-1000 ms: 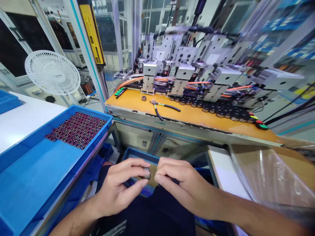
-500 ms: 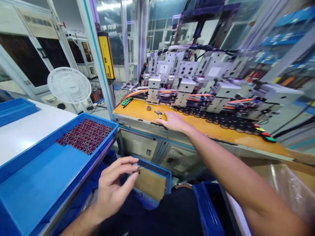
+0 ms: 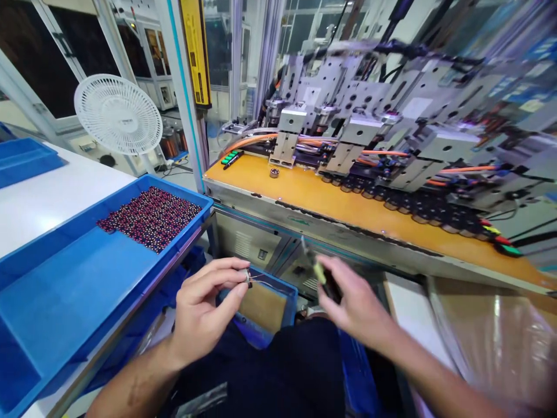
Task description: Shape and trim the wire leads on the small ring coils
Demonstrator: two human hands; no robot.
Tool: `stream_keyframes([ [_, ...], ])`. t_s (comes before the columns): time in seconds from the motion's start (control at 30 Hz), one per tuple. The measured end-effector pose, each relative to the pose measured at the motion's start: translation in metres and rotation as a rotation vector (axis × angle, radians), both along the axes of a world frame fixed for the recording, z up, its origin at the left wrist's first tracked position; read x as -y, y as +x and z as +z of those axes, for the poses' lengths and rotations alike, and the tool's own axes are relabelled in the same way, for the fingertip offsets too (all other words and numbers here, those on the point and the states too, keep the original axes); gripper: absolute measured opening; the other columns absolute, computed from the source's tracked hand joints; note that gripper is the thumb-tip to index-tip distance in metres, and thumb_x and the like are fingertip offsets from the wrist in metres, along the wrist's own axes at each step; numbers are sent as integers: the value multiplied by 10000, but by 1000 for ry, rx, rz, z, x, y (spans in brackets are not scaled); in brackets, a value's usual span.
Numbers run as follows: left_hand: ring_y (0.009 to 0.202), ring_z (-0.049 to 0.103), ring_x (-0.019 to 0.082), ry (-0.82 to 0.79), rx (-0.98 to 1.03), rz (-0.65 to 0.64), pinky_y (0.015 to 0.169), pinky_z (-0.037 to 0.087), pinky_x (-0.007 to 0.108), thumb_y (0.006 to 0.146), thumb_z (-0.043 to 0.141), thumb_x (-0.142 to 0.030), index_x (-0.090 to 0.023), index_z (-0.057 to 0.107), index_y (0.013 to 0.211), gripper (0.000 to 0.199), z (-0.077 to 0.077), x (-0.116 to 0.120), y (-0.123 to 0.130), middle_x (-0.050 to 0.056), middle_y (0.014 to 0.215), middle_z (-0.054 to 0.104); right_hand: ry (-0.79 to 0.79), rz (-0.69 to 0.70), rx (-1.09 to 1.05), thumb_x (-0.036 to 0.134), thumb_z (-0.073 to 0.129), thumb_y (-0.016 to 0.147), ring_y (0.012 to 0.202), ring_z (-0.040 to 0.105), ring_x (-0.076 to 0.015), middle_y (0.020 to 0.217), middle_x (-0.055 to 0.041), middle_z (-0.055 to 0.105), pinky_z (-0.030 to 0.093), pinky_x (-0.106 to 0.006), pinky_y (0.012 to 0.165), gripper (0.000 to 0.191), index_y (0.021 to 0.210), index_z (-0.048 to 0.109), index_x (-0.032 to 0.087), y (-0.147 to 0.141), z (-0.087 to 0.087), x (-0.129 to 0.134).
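Note:
My left hand (image 3: 209,307) pinches a small metal part (image 3: 248,277) between thumb and fingertips, with thin wires sticking out to the right. It is over a blue bin (image 3: 292,302) that has brown cardboard (image 3: 263,307) inside. To the right, my right hand (image 3: 354,293) is wrapped round pliers (image 3: 321,273) with yellow-green and black handles, blurred by motion, their tip pointing up and left. A small round part (image 3: 274,173) sits on the orange worktop (image 3: 304,184).
At the left, a blue tray (image 3: 56,290) holds many small dark red parts (image 3: 154,217). Machine heads (image 3: 289,133) and a row of black round parts (image 3: 409,206) line the worktop's back. A white fan (image 3: 119,113) stands behind the tray; plastic-covered cardboard (image 3: 491,325) lies at right.
My right hand has lifted the pliers off the orange worktop and come back toward my left hand. The view has shifted, and my left hand still holds the small part.

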State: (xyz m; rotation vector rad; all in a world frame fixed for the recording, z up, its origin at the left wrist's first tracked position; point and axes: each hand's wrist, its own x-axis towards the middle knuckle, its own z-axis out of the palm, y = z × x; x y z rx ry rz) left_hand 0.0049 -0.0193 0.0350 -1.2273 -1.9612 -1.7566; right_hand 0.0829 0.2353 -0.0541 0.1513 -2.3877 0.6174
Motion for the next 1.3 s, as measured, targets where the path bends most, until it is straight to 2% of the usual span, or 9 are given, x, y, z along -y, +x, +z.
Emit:
stream_keyframes([
  [0.1, 964, 712, 145, -33, -43, 11, 796, 601, 215, 799, 678, -2, -216, 746, 955, 273, -1, -3, -1, 52, 1045, 742, -221, 148, 39, 171, 520, 889, 991, 685, -225, 1080, -112, 679, 569, -319, 877, 445, 1332, 476, 189, 33, -23, 46],
  [0.23, 967, 712, 152, -62, -59, -2, 831, 594, 244, 799, 679, -3, -209, 740, 966, 272, -3, -5, -1, 54, 1053, 743, -489, 347, 85, 98, 492, 868, 919, 700, -162, 1041, -68, 688, 572, -277, 892, 634, 1469, 348, 241, 52, -25, 80],
  [0.37, 959, 714, 148, -71, -59, -14, 832, 592, 246, 805, 669, 3, -210, 738, 976, 281, -4, -4, 3, 51, 1060, 743, -471, 388, 69, 71, 537, 789, 1154, 637, -215, 1179, -78, 692, 479, -387, 1069, 754, 1495, 361, 271, 53, -18, 83],
  [0.47, 963, 714, 152, -78, -60, -15, 836, 592, 249, 804, 669, 5, -204, 737, 978, 281, -4, -2, 5, 56, 1063, 741, -483, 382, 130, 97, 550, 788, 1302, 531, -283, 1316, -134, 625, 441, -454, 1093, 724, 1488, 410, 217, 52, -20, 81],
  [0.53, 966, 713, 155, -78, -64, -14, 838, 593, 254, 803, 672, 4, -200, 736, 981, 279, -3, 0, 6, 63, 1067, 739, -508, 384, 167, 101, 553, 787, 1326, 504, -308, 1357, -154, 590, 436, -475, 1089, 709, 1479, 436, 201, 50, -21, 81],
  [0.67, 968, 713, 159, -79, -71, -27, 836, 595, 258, 804, 668, 8, -192, 735, 987, 279, -2, 1, 7, 72, 1066, 738, -572, 457, 164, 53, 567, 755, 1221, 594, -276, 1207, -107, 676, 400, -510, 1109, 780, 1486, 407, 277, 45, -16, 85],
  [0.87, 952, 717, 161, -86, -76, -48, 840, 596, 267, 801, 665, 15, -185, 734, 983, 279, -2, 0, 6, 78, 1060, 737, -778, 536, 104, -15, 487, 753, 910, 688, -159, 1111, -64, 647, 580, -347, 887, 817, 1466, 390, 373, 40, -8, 93],
  [1.1, 948, 718, 170, -79, -73, -55, 837, 599, 277, 793, 674, 17, -186, 738, 977, 282, -2, -1, 6, 83, 1049, 740, -786, 533, 77, 29, 551, 839, 745, 635, -147, 900, -56, 649, 582, -278, 689, 640, 1430, 484, 266, 38, -12, 97],
  [1.3, 950, 718, 194, -96, -67, -62, 826, 608, 306, 802, 672, 4, -184, 734, 987, 271, -4, 0, 4, 100, 1053, 733, -908, 488, 54, 20, 542, 843, 632, 584, -103, 816, -32, 631, 523, -195, 554, 574, 1350, 585, 285, 33, 5, 104],
])
